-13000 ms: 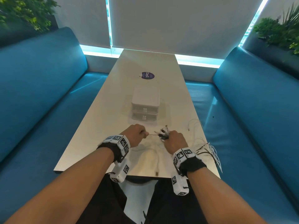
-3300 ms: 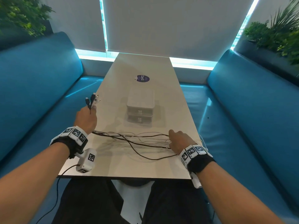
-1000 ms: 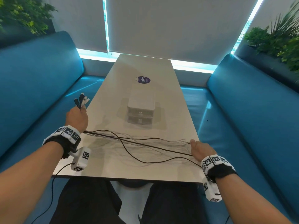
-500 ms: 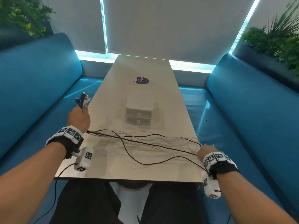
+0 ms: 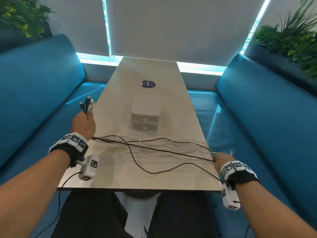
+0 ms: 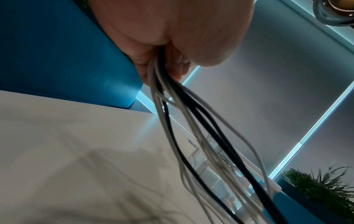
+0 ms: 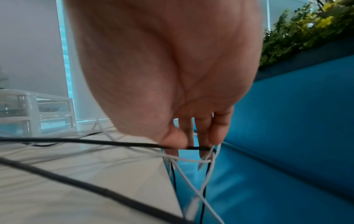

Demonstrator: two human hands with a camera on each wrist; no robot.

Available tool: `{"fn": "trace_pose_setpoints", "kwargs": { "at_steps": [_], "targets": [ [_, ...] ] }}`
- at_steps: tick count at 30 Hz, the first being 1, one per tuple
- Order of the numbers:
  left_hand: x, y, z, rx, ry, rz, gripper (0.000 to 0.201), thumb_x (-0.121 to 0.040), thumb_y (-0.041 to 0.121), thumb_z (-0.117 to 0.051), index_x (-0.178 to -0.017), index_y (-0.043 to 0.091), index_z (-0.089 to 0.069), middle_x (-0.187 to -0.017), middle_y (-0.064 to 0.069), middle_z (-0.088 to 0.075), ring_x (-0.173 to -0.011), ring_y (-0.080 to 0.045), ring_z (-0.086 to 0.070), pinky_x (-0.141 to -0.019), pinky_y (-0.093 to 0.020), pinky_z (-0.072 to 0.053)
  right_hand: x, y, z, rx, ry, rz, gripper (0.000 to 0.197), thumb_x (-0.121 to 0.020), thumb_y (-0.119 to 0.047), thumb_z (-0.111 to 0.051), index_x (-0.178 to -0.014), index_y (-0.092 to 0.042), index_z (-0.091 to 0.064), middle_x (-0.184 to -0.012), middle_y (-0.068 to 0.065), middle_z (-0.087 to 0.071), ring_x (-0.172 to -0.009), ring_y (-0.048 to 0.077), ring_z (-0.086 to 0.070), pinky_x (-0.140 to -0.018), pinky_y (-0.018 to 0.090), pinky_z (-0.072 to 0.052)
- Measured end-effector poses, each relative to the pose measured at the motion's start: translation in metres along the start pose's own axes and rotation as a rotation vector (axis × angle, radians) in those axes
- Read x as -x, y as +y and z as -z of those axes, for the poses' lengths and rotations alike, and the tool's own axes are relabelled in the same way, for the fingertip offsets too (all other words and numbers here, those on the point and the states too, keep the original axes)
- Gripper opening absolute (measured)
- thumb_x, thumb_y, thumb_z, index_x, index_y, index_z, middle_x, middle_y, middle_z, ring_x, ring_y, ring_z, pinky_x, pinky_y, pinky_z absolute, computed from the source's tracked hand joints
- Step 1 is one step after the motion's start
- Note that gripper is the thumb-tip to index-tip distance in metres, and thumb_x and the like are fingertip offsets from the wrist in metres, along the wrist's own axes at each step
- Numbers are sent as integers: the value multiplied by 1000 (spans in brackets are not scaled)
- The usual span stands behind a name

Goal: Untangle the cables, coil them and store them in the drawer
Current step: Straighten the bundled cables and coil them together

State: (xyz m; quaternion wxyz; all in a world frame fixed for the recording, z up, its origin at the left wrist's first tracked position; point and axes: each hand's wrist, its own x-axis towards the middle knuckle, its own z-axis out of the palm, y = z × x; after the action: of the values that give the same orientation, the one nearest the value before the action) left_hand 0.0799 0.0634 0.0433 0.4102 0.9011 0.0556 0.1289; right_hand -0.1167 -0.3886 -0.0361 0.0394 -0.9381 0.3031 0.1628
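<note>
Several thin black and white cables stretch across the near part of the table between my two hands. My left hand grips one end of the bundle in a fist above the table's left edge, and the plug ends stick up out of it. In the left wrist view the cables hang down from the left hand. My right hand is at the table's right edge. Its thumb and fingers pinch a black cable, and white cables cross under the fingertips. The white two-drawer unit stands mid-table with both drawers shut.
Blue padded benches run along both long sides of the table. A round purple sticker lies beyond the drawer unit. Plants stand behind the benches. Cable ends hang off the table's right edge over the seat.
My right hand has slid right along the cables to the table's right edge, drawing them out straighter. My left hand has kept its grip, nearly still.
</note>
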Motion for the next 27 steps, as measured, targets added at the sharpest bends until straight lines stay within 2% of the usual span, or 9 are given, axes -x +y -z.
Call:
{"fn": "trace_pose_setpoints", "kwargs": {
  "at_steps": [5, 8, 11, 14, 16, 19, 23, 26, 27],
  "targets": [
    [0, 2, 0, 5, 18, 22, 46, -106, 30, -38, -109, -11, -59, -112, -35, -61, -106, -50, -55, -87, -49, -43, 3, 14, -3, -73, 10, -28, 47, -89, -34, -53, -135, -41, -49, -125, 5, -64, -105, 26, -63, -86, 32, -52],
    [1, 2, 1, 23, 15, 10, 45, -106, 29, -38, -108, -11, -59, -110, -35, -62, -104, -50, -56, -86, -49, -44, 2, 17, -1, 25, -42, -105, 39, -80, -40, -57, -116, -27, -62, -107, 1, -67, -97, 22, -64, -91, 36, -50],
    [3, 4, -1, 47, 9, -2, 42, -106, 27, -38, -106, -10, -59, -107, -34, -62, -102, -50, -56, -85, -48, -43, -1, 21, -2, 121, -93, -160, 25, -83, -43, -53, -86, -21, -63, -84, -3, -63, -85, 18, -60, -101, 43, -36],
    [3, 7, -2, 66, 18, 10, 42, -106, 28, -38, -108, -9, -59, -108, -33, -62, -102, -49, -56, -85, -47, -43, 0, 29, -3, 158, -112, -212, 36, -89, -56, -43, -88, -24, -60, -85, -6, -61, -86, 16, -56, -104, 50, -23],
    [2, 11, -2, 71, 29, 13, 43, -106, 28, -38, -111, -9, -59, -111, -33, -62, -104, -49, -55, -86, -47, -43, 0, 31, -3, 186, -135, -215, 31, -92, -47, -40, -90, -25, -62, -88, -8, -62, -88, 14, -57, -107, 52, -20],
    [-2, 14, 1, 58, 47, 17, 44, -106, 28, -38, -115, -11, -57, -116, -35, -60, -108, -51, -53, -90, -49, -42, -4, 31, -6, 205, -181, -161, 23, -89, -25, -43, -89, -22, -66, -83, -6, -63, -80, 13, -59, -108, 47, -30],
    [-3, 3, 7, 29, 50, 33, 45, -106, 30, -37, -113, -11, -57, -115, -36, -60, -108, -52, -54, -90, -50, -42, -3, 29, -7, 224, -224, 66, 33, -86, -20, -53, -116, -29, -64, -111, -1, -70, -102, 22, -65, -93, 36, -52],
    [0, -4, 9, 30, 47, 38, 45, -106, 30, -38, -113, -10, -57, -114, -36, -60, -107, -52, -54, -89, -50, -43, -1, 31, -8, 239, -189, 57, 10, -86, -34, -62, -89, -26, -67, -83, -3, -67, -83, 21, -64, -73, 28, -49],
    [0, -5, 9, 29, 44, 41, 45, -106, 30, -37, -113, -10, -57, -114, -36, -60, -107, -52, -54, -89, -50, -42, -5, 33, -12, 206, -161, 11, 23, -86, -45, -61, -81, -22, -64, -74, -3, -62, -77, 22, -61, -74, 29, -48]
  ]
}}
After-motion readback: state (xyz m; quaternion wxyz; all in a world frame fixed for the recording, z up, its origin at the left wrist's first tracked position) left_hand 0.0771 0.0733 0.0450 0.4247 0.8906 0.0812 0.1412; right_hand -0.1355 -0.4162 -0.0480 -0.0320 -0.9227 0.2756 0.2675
